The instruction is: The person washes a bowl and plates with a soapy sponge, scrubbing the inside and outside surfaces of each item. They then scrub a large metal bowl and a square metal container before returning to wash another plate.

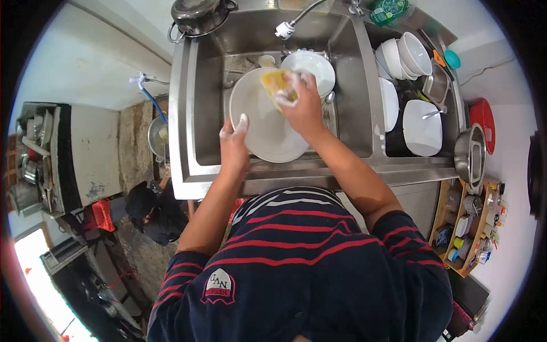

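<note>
My left hand (234,145) grips the left edge of a large pale round plate (268,128), its thumb on the upper face. The plate is held tilted over the sink basin (208,108). In my right hand (302,105) is a yellow sponge (274,85), at the plate's upper right part; motion blurs it a little. White suds cover the fingers of both hands. Behind the plate a white bowl (312,67) lies in the basin, with a small cup (266,60) and some cutlery, partly hidden.
Above the basin hangs a flexible faucet (284,30). A dark pot (198,17) stands at the back left corner. On the right, the second basin holds stacked white bowls (415,54) and a square white plate (422,128). Another person (156,214) is low down at the left.
</note>
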### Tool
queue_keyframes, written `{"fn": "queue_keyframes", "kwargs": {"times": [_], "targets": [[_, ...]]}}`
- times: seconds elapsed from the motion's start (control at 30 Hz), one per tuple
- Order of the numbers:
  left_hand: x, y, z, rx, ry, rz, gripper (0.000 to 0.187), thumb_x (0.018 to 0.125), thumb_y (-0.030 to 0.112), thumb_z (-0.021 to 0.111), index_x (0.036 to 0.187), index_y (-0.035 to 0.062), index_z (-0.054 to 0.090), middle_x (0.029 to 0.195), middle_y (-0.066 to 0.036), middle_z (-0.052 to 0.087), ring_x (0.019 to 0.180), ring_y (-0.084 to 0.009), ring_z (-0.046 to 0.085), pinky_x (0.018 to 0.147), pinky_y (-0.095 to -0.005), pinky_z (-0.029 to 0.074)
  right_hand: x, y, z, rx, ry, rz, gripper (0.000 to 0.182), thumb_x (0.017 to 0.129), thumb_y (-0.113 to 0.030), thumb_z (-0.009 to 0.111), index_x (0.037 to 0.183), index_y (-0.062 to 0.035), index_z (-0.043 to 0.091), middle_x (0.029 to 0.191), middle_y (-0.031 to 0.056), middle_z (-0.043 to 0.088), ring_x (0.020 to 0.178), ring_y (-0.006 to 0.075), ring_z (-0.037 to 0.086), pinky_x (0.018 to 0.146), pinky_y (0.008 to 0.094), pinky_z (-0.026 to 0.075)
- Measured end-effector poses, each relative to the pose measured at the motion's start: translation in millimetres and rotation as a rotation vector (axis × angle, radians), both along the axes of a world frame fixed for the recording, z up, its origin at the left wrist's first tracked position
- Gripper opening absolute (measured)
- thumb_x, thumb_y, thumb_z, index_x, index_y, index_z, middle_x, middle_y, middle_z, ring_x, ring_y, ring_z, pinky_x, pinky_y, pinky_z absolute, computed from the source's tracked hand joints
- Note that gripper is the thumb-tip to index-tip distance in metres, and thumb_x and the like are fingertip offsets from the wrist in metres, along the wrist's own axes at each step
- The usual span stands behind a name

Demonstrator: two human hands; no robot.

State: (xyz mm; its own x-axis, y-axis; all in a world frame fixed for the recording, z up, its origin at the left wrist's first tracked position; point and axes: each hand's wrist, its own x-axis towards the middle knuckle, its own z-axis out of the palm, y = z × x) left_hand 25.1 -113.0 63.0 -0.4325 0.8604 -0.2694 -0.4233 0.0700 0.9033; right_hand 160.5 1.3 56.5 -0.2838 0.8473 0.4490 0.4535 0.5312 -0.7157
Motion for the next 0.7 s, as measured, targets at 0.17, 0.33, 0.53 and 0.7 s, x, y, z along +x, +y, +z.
{"fn": "queue_keyframes", "kwargs": {"times": [0.17,0.33,0.53,0.7], "targets": [[-16.1,-2.8,-14.0,0.014,-0.191,0.053,0.036,0.098,0.023,0.049,0.126,-0.0004,0.050,0.113,-0.011,0.061,0.098,-0.0188,0.060,0.086,-0.0322,0.049,-48.6,-19.2,4.7,0.001,0.051,0.221,0.040,0.069,-0.016,0.076,0.105,-0.0032,0.063,0.104,0.0176,0.057,0.096,0.0364,0.059,0.082,0.0399,0.049],[-39.8,-4.2,4.1,-0.046,-0.159,0.143,0.044,0.100,0.031,0.045,0.130,-0.0012,0.047,0.119,-0.013,0.058,0.103,-0.0204,0.060,0.088,-0.0334,0.049,3.1,-28.8,10.2,0.007,-0.041,0.535,0.035,0.067,-0.013,0.075,0.099,-0.0043,0.066,0.104,0.0159,0.056,0.093,0.0341,0.059,0.080,0.0392,0.049],[-18.5,4.2,-14.8,-0.040,-0.069,-0.072,0.040,0.099,0.028,0.047,0.128,0.0000,0.050,0.114,-0.011,0.060,0.100,-0.0173,0.058,0.085,-0.0305,0.047,-9.2,3.8,-1.6,0.010,-0.151,0.075,0.031,0.071,-0.015,0.071,0.099,-0.0036,0.063,0.100,0.0150,0.057,0.094,0.0352,0.058,0.081,0.0404,0.049],[-29.9,17.6,-13.7,0.027,-0.121,0.008,0.051,0.099,0.034,0.046,0.135,-0.0005,0.042,0.124,-0.016,0.054,0.110,-0.0259,0.057,0.092,-0.0384,0.048,-15.1,-24.4,22.3,-0.127,0.019,0.463,0.034,0.072,-0.015,0.070,0.102,-0.0016,0.062,0.095,0.0147,0.058,0.087,0.0342,0.059,0.074,0.0405,0.049]]}}
